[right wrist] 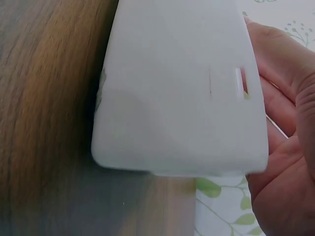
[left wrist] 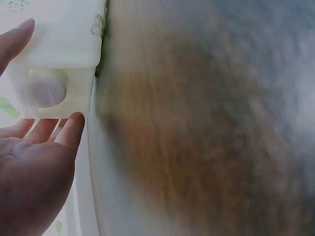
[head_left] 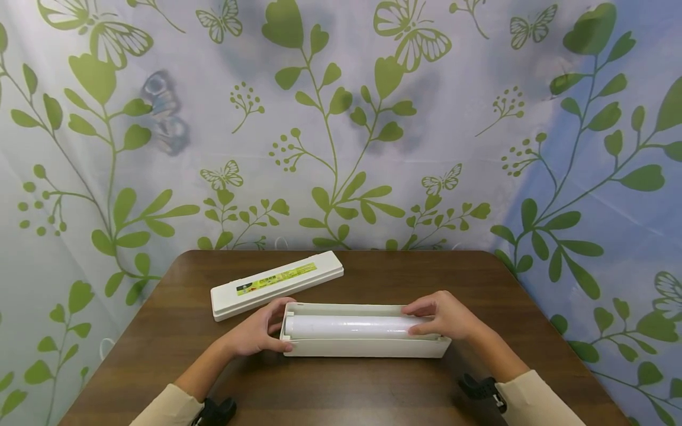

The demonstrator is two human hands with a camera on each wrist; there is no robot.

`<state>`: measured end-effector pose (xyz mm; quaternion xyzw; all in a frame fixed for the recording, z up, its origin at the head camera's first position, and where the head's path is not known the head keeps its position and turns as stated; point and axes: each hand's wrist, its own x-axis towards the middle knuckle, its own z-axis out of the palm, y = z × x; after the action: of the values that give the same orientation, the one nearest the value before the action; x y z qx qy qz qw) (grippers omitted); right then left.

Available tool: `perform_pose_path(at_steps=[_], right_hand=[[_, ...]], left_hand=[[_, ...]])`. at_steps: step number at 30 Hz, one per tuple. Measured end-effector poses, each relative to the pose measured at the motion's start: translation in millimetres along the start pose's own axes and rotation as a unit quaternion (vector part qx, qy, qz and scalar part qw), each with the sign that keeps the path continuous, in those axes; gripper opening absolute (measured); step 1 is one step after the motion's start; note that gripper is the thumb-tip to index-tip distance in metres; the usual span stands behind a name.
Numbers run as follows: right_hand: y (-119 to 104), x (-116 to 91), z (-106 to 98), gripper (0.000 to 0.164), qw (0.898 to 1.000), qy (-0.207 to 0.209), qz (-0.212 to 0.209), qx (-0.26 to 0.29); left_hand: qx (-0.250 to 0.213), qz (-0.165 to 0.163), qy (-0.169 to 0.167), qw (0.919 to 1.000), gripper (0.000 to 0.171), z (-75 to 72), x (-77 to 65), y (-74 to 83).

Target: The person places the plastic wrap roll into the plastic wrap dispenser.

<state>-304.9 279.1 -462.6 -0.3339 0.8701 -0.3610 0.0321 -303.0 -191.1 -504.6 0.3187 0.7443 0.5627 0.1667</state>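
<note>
A long white cling film dispenser box (head_left: 367, 348) sits on the table with its top off. Inside lies a shiny white roll of cling film (head_left: 341, 326). My left hand (head_left: 259, 332) grips the box's left end, thumb at the front corner and fingers round the back; the left wrist view shows the end wall with a round shape behind it. Over the right end, my right hand (head_left: 447, 319) holds the roll, thumb on its near side and fingers on the far side. In the right wrist view, the box wall (right wrist: 167, 98) hides most of the fingertips.
Behind and left of the box lies its long white lid (head_left: 324, 269), set at a slant, with a green and yellow label. The brown wooden table (head_left: 351, 390) ends at a curtain (head_left: 341, 148) printed with leaves and butterflies.
</note>
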Motion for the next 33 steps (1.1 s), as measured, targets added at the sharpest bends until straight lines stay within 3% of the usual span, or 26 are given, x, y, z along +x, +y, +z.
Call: perform_pose_path(at_steps=[19, 25, 33], right_hand=[[5.9, -22.1, -12.0, 0.038, 0.995, 0.081, -0.015, 0.061], [14.3, -29.5, -15.7, 0.037, 0.988, 0.123, -0.038, 0.084], [25.2, -39.9, -18.5, 0.042, 0.972, 0.16, -0.058, 0.16]], left_hand=[[-0.015, -0.012, 0.006, 0.9998, 0.089, 0.8, -1.2, 3.4], [-0.012, -0.009, 0.01, 0.9998, 0.09, 1.6, -0.8, 3.7], [-0.006, -0.01, 0.014, 0.9998, 0.092, 1.9, 0.1, 3.3]])
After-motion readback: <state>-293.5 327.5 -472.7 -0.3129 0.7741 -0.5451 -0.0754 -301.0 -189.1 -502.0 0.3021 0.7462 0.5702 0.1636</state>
